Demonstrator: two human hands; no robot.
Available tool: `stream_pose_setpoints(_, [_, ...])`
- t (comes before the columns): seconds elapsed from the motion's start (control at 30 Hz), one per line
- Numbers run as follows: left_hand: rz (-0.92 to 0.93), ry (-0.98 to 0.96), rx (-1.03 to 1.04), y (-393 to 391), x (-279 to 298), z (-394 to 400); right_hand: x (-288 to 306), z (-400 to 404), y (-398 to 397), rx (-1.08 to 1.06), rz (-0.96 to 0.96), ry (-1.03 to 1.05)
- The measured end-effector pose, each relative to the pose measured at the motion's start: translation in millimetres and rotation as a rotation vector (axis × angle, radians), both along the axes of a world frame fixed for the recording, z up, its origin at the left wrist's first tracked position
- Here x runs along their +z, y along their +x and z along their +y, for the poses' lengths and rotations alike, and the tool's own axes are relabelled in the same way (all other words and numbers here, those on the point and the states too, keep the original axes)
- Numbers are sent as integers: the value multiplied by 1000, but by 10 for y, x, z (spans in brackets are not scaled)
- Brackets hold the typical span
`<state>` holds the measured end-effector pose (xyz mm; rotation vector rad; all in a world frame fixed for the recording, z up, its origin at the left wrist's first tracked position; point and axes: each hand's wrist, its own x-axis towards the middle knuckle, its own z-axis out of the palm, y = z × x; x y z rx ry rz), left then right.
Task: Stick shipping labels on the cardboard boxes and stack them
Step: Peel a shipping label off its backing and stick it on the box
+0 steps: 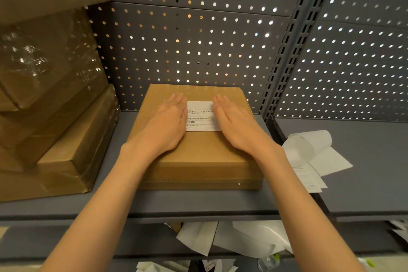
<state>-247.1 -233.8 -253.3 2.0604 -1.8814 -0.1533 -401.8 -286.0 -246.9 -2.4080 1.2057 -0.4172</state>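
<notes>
We press our left hand [171, 120] and right hand [235, 121] flat, fingers straight and together, on top of the cardboard box [198, 157]. Neither hand holds anything. They flank the shipping label [201, 117], each overlapping one of its side edges, likely to smooth it down so the adhesive takes evenly.

The box sits on the grey shelf [176, 203], near the perforated back panel [198, 46], square to us. Plain brown, flat and shallow, lid closed, edges clean. The label is white, with a barcode and small print we cannot read; it lies flat toward the far half of the lid, no visible wrinkle.

To the left, a leaning stack of film-wrapped cartons [50, 95], well apart from our box. On the neighbouring shelf to the right, curled label backing paper [313, 150]. More loose paper on the lower shelf [238, 238].

Judgement: labelling of this box is about done; stacking not yet.
</notes>
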Motion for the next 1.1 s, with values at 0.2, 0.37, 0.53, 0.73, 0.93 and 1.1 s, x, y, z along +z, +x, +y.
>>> stream_pose_setpoints(0.2, [38,68,-102,-201,-45,32,-136,130,164,80,65,-45])
stream_pose_setpoints(0.37, [12,109,-58,-168,-58,70,-168,116,127,65,143,-80])
stream_pose_setpoints(0.53, [12,113,5,-64,-73,131,-158,121,9,13,142,-100])
stream_pose_setpoints(0.73, [-15,121,33,38,-41,250,-119,131,-169,-58,137,-121])
stream_pose_setpoints(0.93, [-23,63,59,-11,-29,320,-111,170,-177,-53,85,-115])
stream_pose_setpoints(1.1, [43,3,-45,-265,-33,313,-96,338,33,104,96,-173])
